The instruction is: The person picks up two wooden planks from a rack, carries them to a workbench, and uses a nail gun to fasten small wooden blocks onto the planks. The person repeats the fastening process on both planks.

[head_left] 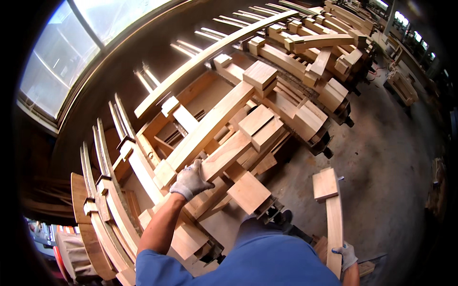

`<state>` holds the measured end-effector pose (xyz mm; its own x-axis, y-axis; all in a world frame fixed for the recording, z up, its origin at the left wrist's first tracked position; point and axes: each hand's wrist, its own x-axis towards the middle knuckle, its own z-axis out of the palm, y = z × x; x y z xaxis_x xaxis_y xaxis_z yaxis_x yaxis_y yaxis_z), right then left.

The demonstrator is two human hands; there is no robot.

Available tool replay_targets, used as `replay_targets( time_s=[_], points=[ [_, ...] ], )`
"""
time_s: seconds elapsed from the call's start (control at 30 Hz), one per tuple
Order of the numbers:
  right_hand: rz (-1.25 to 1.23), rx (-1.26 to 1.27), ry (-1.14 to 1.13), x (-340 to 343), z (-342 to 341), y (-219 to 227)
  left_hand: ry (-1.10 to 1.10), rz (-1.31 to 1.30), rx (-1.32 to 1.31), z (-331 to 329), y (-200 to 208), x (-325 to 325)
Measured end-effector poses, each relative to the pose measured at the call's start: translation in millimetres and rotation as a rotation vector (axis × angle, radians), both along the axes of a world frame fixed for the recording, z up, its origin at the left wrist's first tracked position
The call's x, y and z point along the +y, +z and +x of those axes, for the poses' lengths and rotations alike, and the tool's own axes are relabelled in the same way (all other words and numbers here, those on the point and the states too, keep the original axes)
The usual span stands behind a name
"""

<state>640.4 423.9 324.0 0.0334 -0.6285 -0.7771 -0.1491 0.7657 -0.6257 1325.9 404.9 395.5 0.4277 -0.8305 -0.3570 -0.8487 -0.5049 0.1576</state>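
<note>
My left hand [192, 180], in a pale glove with a blue edge at the thumb, is at the near end of a wooden beam [228, 153]. Its fingers curl at the beam's far side and its thumb lies along the near side. This beam has wooden blocks [261, 126] at its other end and lies across the clamp rack. Low on the right, my gloved right hand [346, 254] grips a long wooden piece [335, 221] near its lower end. A square block [325, 184] sits at that piece's upper end, which stands over the floor, apart from the rack.
A longer beam [210, 127] lies just beyond the one at my left hand. Metal bar clamps [126, 117] and more wooden parts [312, 43] fill the rack, running back to the right. Concrete floor [381, 162] lies to the right; a window [67, 52] is upper left.
</note>
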Motion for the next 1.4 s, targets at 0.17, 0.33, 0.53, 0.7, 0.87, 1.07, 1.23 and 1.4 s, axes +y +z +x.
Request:
replay_targets(
  time_s=[0.17, 0.33, 0.53, 0.7, 0.87, 1.07, 1.23, 1.4],
  points=[
    [0.262, 0.058, -0.091, 12, -14, -49, 0.043, 0.007, 0.057, -2, 14, -5],
    [0.407, 0.139, -0.118, 34, -59, -97, 0.048, -0.029, 0.161, -14, 55, -7],
    [0.387, 0.398, 0.261, 16, -94, -102, 0.068, -0.163, 0.272, -45, 89, -2],
    [0.56, 0.352, 0.022, -23, -114, -83, 0.019, -0.327, 0.495, -139, 102, -33],
    [0.55, 0.301, -0.099, -38, -169, -109, 0.007, -0.167, 0.746, -263, 120, -84],
    [0.484, 0.395, 0.127, -43, -238, -166, -0.142, 0.066, 0.887, -378, 23, -143],
    [0.131, 0.579, 0.597, -8, -292, -254, -0.148, 0.293, 0.804, -452, -55, -210],
    [0.392, 0.458, 0.362, -3, -323, -284, -0.151, 0.406, 0.594, -511, -104, -285]
  ],
)
